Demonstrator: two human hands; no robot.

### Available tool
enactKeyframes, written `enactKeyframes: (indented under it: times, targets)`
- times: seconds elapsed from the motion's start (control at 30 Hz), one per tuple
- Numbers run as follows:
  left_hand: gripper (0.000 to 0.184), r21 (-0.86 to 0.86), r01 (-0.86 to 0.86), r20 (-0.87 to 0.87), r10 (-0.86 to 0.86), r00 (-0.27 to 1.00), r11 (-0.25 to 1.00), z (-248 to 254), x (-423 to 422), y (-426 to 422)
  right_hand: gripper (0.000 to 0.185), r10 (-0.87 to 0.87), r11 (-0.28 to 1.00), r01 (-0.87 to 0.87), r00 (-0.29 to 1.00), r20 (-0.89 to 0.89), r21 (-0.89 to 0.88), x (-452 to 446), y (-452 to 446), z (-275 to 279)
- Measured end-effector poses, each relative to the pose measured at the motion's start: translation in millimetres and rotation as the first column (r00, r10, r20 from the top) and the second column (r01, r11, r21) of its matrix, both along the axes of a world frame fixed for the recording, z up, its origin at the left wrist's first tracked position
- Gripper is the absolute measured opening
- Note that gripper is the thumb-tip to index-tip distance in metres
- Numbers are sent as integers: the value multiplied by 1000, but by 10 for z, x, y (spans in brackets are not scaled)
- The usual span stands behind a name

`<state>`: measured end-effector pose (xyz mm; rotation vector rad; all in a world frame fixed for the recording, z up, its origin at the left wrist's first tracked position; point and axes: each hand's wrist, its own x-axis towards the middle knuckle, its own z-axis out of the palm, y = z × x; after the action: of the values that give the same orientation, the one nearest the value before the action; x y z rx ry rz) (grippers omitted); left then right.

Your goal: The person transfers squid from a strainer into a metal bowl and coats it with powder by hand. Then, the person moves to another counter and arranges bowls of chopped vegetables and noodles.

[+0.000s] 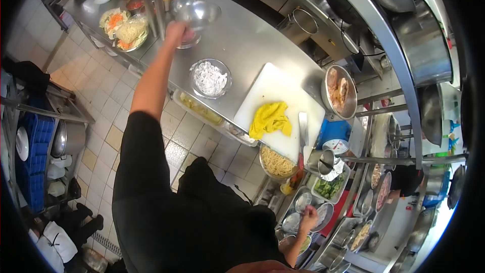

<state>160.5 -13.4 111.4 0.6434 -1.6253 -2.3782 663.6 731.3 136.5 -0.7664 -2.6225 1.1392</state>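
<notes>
In my head view, my left hand [177,34], blurred, reaches over the grey steel counter [252,35] to a shiny round metal bowl [202,12]; I cannot tell whether the fingers grip it. My right hand [308,218] has its fingers bunched at a round metal bowl of white stuff [329,220]; whether they pinch any, I cannot tell.

On the bench [252,33] over there lies a chopping board [257,91], with a cloth [271,120] on it and a knife [303,130] right of the cloth. Left of the board stands a bowl of food [230,78]; farther left, the left hand [178,34] is beside another bowl [207,15]. Noodles [277,163] sit in a bowl at the board's near edge, meat [335,93] in one off its far right corner. Greens [328,186] lie ahead of the right hand [309,216].
</notes>
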Motion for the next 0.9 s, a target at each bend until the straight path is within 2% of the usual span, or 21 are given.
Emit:
enactKeyframes:
  times: [0.03,0.13,0.17,0.23,0.27,0.3,0.33,0.4,0.47,0.5,0.53,0.57,0.6,0.67,0.7,0.73,0.8,0.87,0.9]
  targets:
    - [39,61,-27,4,27,1000,998,-42,-210,-129,15,9,998,-9,1000,-5,-61,-205,-145,47]
    - [45,156,-160,-118,179,977,975,336,-157,-1,14,108,976,-115,993,-50,-183,-662,-448,1]
    - [43,51,-155,-51,158,986,987,382,-19,76,14,144,975,-133,988,54,-180,-792,-577,38]
    - [39,-157,-118,82,132,988,980,391,247,187,15,211,930,-184,976,51,-317,-995,-883,-22]
    - [47,-527,60,105,-5,994,848,16,338,121,15,258,903,-210,963,80,-374,-1050,-872,-209]
    - [56,-818,145,129,-68,989,556,-364,425,54,15,278,885,-208,954,114,-416,-1148,-1017,-260]
    - [53,-740,154,232,33,972,654,-200,933,366,15,297,867,-200,943,151,-457,-1215,-1165,-309]
    - [46,-556,12,204,122,971,831,-501,1484,685,15,487,836,-390,852,191,-387,-1325,-1135,-714]
    - [45,-286,-102,214,167,962,953,-562,1993,1052,17,547,804,-433,808,220,-408,-1474,-1372,-861]
    - [45,-138,-167,230,196,953,976,-608,2176,1200,18,605,781,-483,741,290,-395,-1589,-1467,-925]
    - [45,-70,-139,263,153,953,988,-717,2318,1308,20,657,752,-531,660,365,-391,-1704,-1546,-1015]
    - [46,-42,-84,285,93,954,996,-750,2408,1410,23,718,693,-662,600,353,-285,-1765,-1519,-1295]
    - [47,-12,-42,305,44,951,999,-752,2410,1485,24,747,665,-650,575,334,-367,-1862,-1659,-1343]
    - [49,-19,-49,232,52,971,999,-828,2281,1629,27,807,590,-687,521,279,-423,-2030,-1782,-1673]
    - [50,-16,-57,254,59,965,998,-899,2138,1655,29,841,541,-744,489,231,-393,-2133,-1791,-1993]
    - [48,-93,-63,290,87,953,994,-894,2035,1672,29,826,562,-748,487,283,-353,-2258,-1826,-2244]
    - [34,-156,-207,225,239,945,966,-810,1941,1718,30,777,608,-752,498,385,-255,-2493,-1826,-2641]
    - [30,-277,-278,219,342,914,920,-930,1931,1783,31,785,597,-777,515,344,-201,-2721,-1853,-2876]
    - [30,-339,-323,192,401,896,884,-1018,1964,1802,32,813,548,-824,485,322,-146,-2912,-1721,-3223]
